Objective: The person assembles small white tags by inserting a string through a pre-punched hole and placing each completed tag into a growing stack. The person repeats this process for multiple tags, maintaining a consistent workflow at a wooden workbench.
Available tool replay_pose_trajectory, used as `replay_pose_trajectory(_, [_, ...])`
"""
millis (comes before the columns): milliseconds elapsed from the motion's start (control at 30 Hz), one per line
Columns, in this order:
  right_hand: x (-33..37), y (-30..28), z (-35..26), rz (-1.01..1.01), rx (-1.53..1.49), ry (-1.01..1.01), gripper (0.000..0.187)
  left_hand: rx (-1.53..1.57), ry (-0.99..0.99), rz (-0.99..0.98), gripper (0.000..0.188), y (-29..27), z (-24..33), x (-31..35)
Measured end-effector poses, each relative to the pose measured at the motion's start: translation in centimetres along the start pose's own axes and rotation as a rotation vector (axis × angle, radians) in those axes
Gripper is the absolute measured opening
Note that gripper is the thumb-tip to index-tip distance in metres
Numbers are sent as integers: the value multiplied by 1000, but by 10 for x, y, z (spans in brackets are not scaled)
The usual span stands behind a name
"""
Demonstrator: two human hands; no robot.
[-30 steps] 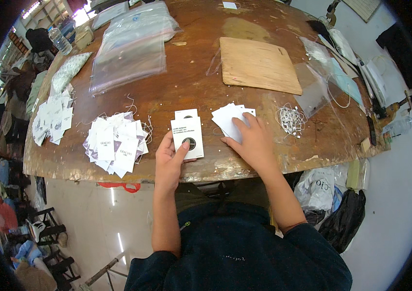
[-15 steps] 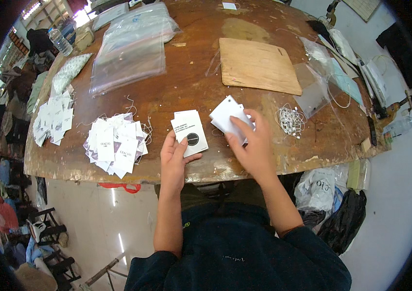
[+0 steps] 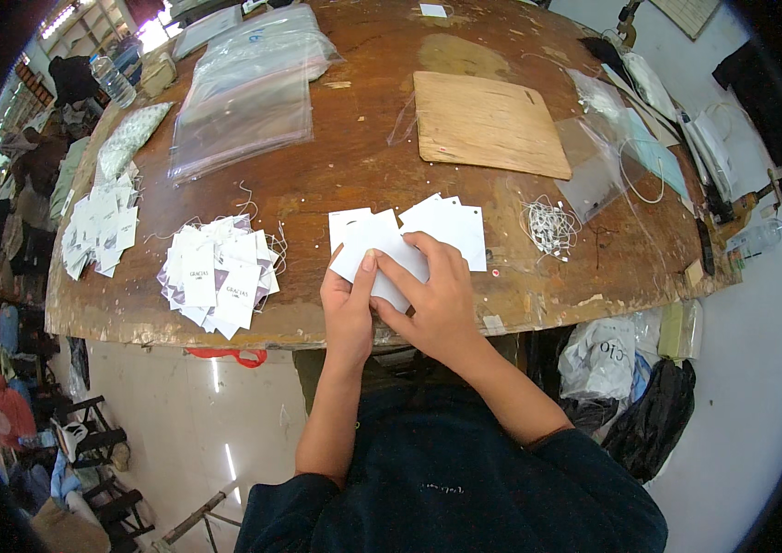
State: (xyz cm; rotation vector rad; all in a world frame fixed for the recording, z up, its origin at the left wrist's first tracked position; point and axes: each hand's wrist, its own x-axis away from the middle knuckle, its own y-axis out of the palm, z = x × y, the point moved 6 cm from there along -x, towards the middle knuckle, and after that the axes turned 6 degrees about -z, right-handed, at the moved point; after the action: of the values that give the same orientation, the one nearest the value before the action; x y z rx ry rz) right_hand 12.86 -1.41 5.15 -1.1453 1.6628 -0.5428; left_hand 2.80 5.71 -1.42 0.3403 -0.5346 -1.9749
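Both hands meet at the near edge of a worn brown table point(image 3: 354, 175). My left hand point(image 3: 347, 309) and my right hand point(image 3: 432, 300) together hold a small stack of white paper cards point(image 3: 374, 247), blank side up, lifted just above the table edge. Right behind them lie more white cards point(image 3: 451, 226) flat on the table. A heap of white tags with strings point(image 3: 221, 272) lies left of my left hand. A tangle of white string loops point(image 3: 548, 226) lies to the right of the cards.
A light wooden board point(image 3: 488, 124) lies at the table's middle back. Clear plastic bags point(image 3: 248, 101) are stacked at back left, more bags point(image 3: 612, 147) at right. Another tag pile point(image 3: 101, 230) sits far left. Bags point(image 3: 630, 378) stand on the floor at right.
My right hand picked white cards off the table and brought them over the card in my left hand. Both hands now grip them together at the table edge.
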Motion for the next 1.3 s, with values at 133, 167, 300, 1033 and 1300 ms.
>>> replay_pose_trajectory(133, [1,1,-1,23,-5,-11,55,57,-17,26,31,-1,-1,-1])
replay_pose_trajectory(167, [1,1,-1,29,-6,-14,55,55,-30,30,31,-2,-2,-1])
replay_pose_trajectory(300, [1,3,0,25,-16,-9,55,56,-25,16,30,-3,-2,-1])
replay_pose_trajectory(1033, [4,2,-2,44,34,-7,55,38,-56,-3,31,-5,-5,-2])
replay_pose_trajectory(1300, [9,-5,1,27,8,13,55,19,-59,20,32,-2,-7,-2])
